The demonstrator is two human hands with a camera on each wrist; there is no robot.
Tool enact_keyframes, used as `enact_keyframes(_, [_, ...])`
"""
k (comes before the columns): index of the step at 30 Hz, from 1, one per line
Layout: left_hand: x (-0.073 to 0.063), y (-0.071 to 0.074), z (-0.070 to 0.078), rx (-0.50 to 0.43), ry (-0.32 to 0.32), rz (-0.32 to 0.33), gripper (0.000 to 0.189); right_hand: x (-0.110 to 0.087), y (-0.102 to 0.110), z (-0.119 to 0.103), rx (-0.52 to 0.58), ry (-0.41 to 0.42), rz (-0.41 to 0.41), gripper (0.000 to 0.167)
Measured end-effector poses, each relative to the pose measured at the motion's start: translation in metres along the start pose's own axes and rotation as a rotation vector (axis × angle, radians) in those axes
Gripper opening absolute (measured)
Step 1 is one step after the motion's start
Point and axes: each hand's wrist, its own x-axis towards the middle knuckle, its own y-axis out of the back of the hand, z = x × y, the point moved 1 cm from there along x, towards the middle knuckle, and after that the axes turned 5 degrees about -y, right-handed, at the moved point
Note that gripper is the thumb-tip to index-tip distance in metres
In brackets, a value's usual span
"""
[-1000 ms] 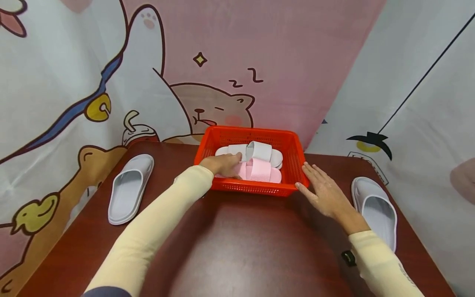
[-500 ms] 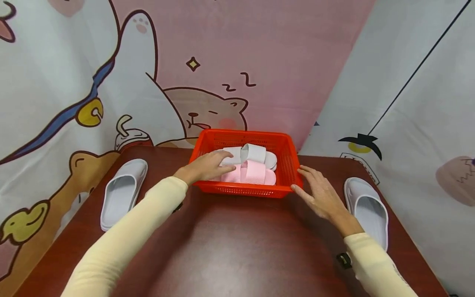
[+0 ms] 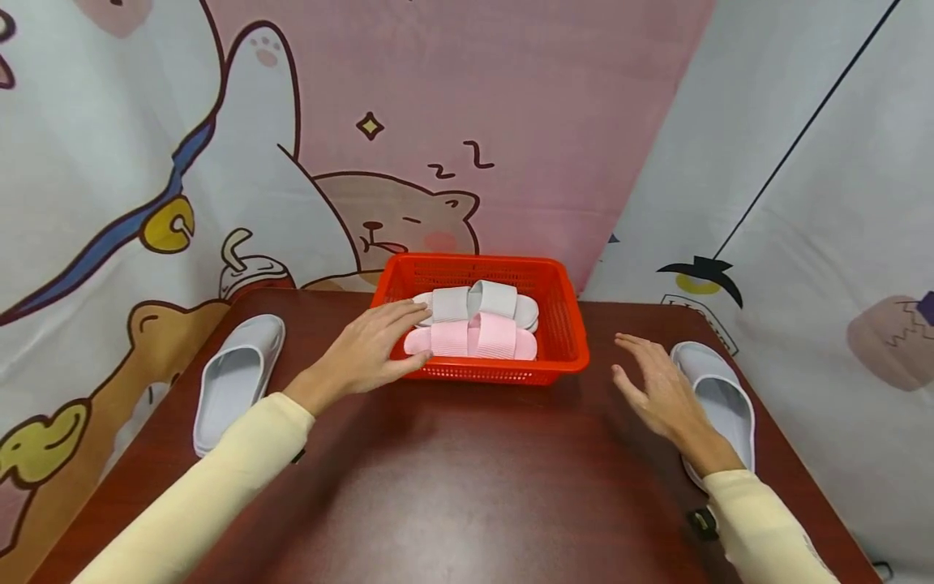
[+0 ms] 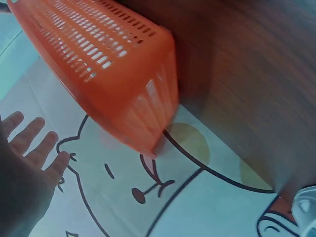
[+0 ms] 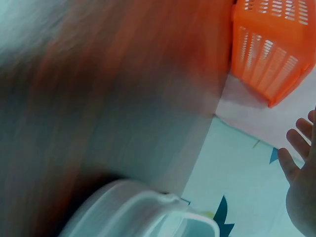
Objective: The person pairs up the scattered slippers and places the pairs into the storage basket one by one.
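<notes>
In the head view a red plastic basket (image 3: 511, 371) stands at the back of the table. Inside it a pair of pink slippers (image 3: 496, 336) lies in front of a pair of white slippers (image 3: 494, 300). My left hand (image 3: 368, 345), fingers extended, is by the basket's front left corner, holding nothing. To the right of the basket and apart from it, my right hand (image 3: 667, 397) has its fingers spread and bare. Just beside that hand is a grey slipper (image 3: 722, 405), partly hidden by it. The left wrist view shows the basket's perforated side (image 4: 94, 44).
Another grey slipper (image 3: 239, 381) lies near the table's left edge. The dark red-brown table (image 3: 452, 487) extends in front of the basket. Cartoon-printed curtains (image 3: 511, 122) hang close behind and along both sides.
My left hand has come out of the basket and moved left toward me, leaving the pink slippers inside. My right hand has left the basket's right rim and shifted right toward the grey slipper.
</notes>
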Motion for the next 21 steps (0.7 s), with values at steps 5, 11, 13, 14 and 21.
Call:
enact_keyframes(5, [-0.017, 0.007, -0.010, 0.023, 0.027, 0.049, 0.065, -0.008, 0.005, 0.014, -0.032, -0.031, -0.008, 0.047])
enact_keyframes(11, [-0.043, 0.020, -0.039, 0.035, 0.079, 0.116, 0.060, -0.016, 0.015, 0.038, -0.062, -0.080, -0.032, 0.048])
enact_keyframes(13, [-0.053, 0.024, -0.051, 0.036, 0.100, 0.133, 0.058, -0.018, 0.021, 0.047, -0.078, -0.081, -0.041, 0.050])
enact_keyframes(14, [-0.059, 0.026, -0.058, 0.038, 0.109, 0.139, 0.057, -0.019, 0.023, 0.052, -0.089, -0.073, -0.045, 0.050])
enact_keyframes(21, [-0.108, 0.050, -0.107, 0.104, 0.122, 0.100, 0.051, -0.019, 0.054, 0.092, -0.219, 0.105, -0.162, 0.056])
